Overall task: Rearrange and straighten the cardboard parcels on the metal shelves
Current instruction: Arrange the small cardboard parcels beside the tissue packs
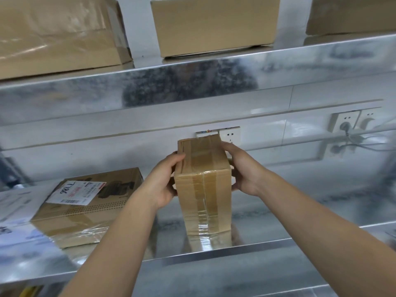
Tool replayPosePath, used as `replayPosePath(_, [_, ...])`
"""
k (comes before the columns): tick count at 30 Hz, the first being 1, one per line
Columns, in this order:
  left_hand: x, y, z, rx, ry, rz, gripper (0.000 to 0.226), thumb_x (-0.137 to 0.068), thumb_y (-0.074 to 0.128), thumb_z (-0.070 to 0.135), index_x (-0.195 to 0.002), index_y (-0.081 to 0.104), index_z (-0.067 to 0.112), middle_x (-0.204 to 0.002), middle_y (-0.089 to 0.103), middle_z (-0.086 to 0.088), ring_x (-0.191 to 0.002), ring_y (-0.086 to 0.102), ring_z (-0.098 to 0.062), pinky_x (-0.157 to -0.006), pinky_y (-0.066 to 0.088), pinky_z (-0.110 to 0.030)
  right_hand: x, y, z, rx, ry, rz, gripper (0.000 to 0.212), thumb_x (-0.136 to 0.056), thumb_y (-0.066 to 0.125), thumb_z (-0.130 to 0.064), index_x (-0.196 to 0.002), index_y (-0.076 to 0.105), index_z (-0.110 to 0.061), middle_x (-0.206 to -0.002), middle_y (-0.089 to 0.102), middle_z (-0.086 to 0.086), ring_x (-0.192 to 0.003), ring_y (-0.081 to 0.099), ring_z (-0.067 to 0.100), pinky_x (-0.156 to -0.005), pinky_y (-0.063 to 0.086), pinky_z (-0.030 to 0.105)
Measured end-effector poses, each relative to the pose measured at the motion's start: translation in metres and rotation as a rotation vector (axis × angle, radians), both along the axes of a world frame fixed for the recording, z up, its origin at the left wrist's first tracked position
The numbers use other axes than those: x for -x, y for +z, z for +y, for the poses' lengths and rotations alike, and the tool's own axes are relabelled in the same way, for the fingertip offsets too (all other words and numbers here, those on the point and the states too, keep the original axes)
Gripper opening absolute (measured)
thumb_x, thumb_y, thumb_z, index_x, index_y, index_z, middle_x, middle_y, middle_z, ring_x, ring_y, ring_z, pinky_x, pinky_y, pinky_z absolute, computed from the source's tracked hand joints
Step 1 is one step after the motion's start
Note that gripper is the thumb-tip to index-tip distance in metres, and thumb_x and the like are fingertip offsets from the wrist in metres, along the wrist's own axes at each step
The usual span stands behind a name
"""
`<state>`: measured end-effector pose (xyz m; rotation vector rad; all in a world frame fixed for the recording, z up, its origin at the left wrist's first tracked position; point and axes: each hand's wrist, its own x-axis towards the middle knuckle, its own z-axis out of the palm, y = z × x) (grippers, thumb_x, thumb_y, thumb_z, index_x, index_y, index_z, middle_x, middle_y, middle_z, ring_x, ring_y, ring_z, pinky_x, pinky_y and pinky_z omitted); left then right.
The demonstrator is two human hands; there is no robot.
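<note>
On the middle metal shelf [278,221], I hold a tall cardboard parcel [203,189] upright between both hands, its lower end meeting its own reflection in the shiny steel near the front edge. My left hand [162,183] grips the parcel's upper left side, fingers curled round the edge and the thumb lying over the top face. My right hand [244,170] grips the opposite side, the thumb reaching along the top right edge and the fingers wrapped behind, where I cannot see their tips. Brown packing tape runs in bands down the parcel's front and across its top.

To the left on the same shelf lies a flat printed box [90,211], well apart from the parcel and turned at an angle to the shelf's edge. It carries a white shipping label [75,192] with handwritten marks and a barcode.

Above, the upper shelf [214,82] bears three more cardboard boxes: a large tape-wrapped box [57,33] at left, a plain box [214,24] in the middle and, at right, a third box [351,16] cut off by the frame.

Behind the parcel, a wall socket [230,135] shows just beside its top. Farther right, a double socket [345,123] holds a plug with a pale cable trailing off to the right.
</note>
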<state>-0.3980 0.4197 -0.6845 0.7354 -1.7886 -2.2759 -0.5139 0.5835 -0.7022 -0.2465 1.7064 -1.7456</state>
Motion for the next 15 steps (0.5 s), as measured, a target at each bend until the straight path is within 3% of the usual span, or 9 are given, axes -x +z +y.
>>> replayPosePath(2, [-0.003,-0.001,-0.001,-0.003,-0.001,-0.031,0.033,-0.095,0.06,0.043,-0.113,0.075,0.02,-0.108,0.073,-0.011,-0.102,0.067,-0.029,-0.094,0.051,-0.048,-0.001,-0.001,0.005,-0.053,-0.021,-0.036,0.085,-0.076,0.061,-0.079,-0.151,0.045,-0.042,-0.155,0.042,0.005,-0.14,0.043,0.029,-0.101,0.043,0.069])
replayPosePath(3, [-0.004,-0.001,-0.001,0.007,-0.018,-0.041,0.034,-0.095,0.059,0.047,-0.108,0.076,0.021,-0.103,0.074,-0.009,-0.1,0.068,-0.029,-0.095,0.05,-0.048,-0.003,-0.002,0.007,-0.082,-0.024,-0.055,0.077,-0.085,0.055,-0.078,-0.152,0.042,-0.041,-0.159,0.037,0.008,-0.145,0.038,0.031,-0.101,0.043,0.069])
replayPosePath(7, [-0.005,-0.001,0.002,0.055,-0.014,-0.058,0.038,-0.091,0.057,0.059,-0.099,0.078,0.028,-0.101,0.077,-0.006,-0.11,0.067,-0.032,-0.105,0.045,-0.057,-0.006,-0.007,0.01,-0.131,0.019,-0.079,0.072,-0.092,0.039,-0.08,-0.152,0.042,-0.04,-0.147,0.047,0.017,-0.135,0.048,0.035,-0.098,0.046,0.073])
replayPosePath(10, [-0.006,-0.002,0.004,0.05,0.014,-0.025,0.039,-0.093,0.056,0.058,-0.1,0.079,0.027,-0.106,0.074,-0.008,-0.11,0.065,-0.033,-0.107,0.044,-0.051,-0.005,-0.007,0.01,-0.09,0.021,-0.075,0.07,-0.092,0.038,-0.08,-0.15,0.044,-0.039,-0.145,0.051,0.015,-0.135,0.05,0.033,-0.1,0.044,0.073])
replayPosePath(12, [-0.007,-0.002,0.005,0.025,0.01,0.014,0.038,-0.094,0.057,0.053,-0.096,0.081,0.024,-0.108,0.066,-0.01,-0.1,0.057,-0.033,-0.098,0.043,-0.043,-0.006,-0.006,0.012,-0.051,0.019,-0.066,0.068,-0.094,0.04,-0.077,-0.149,0.046,-0.039,-0.144,0.054,0.01,-0.135,0.051,0.028,-0.104,0.042,0.072])
replayPosePath(15, [-0.009,-0.001,0.002,-0.041,0.016,0.087,0.036,-0.093,0.059,0.045,-0.106,0.08,0.02,-0.111,0.061,-0.011,-0.101,0.053,-0.031,-0.09,0.041,-0.045,-0.005,-0.006,0.013,-0.006,0.003,-0.057,0.062,-0.096,0.044,-0.072,-0.146,0.051,-0.036,-0.143,0.057,0.002,-0.134,0.053,0.021,-0.108,0.041,0.069])
